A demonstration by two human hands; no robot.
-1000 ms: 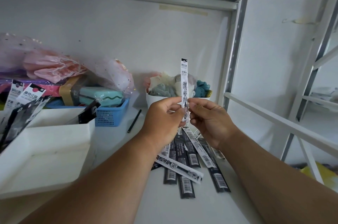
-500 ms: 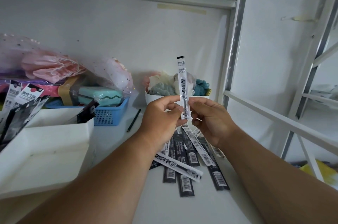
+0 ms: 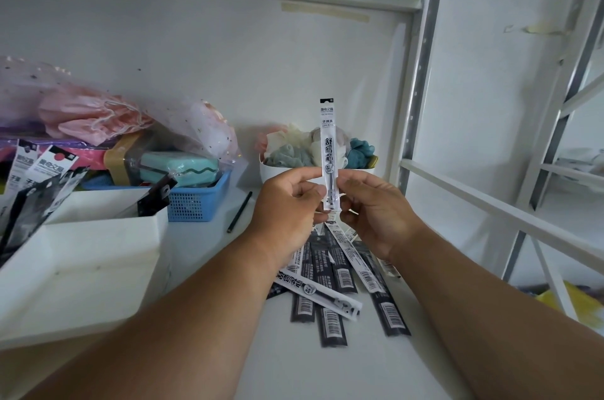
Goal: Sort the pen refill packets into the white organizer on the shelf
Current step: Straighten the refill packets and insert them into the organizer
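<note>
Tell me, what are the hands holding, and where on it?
Both hands, left and right, pinch one pen refill packet near its bottom end, holding it upright.

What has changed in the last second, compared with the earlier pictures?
Very little. Both the left hand and the right hand still pinch the upright refill packet, which has drifted slightly left. Nothing was let go. The loose packets on the shelf and the white organizer stayed put.

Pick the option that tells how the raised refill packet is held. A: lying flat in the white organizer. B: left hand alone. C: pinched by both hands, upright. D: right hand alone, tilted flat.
C: the left hand and right hand both pinch the lower end of the raised refill packet, which stands upright.
</note>
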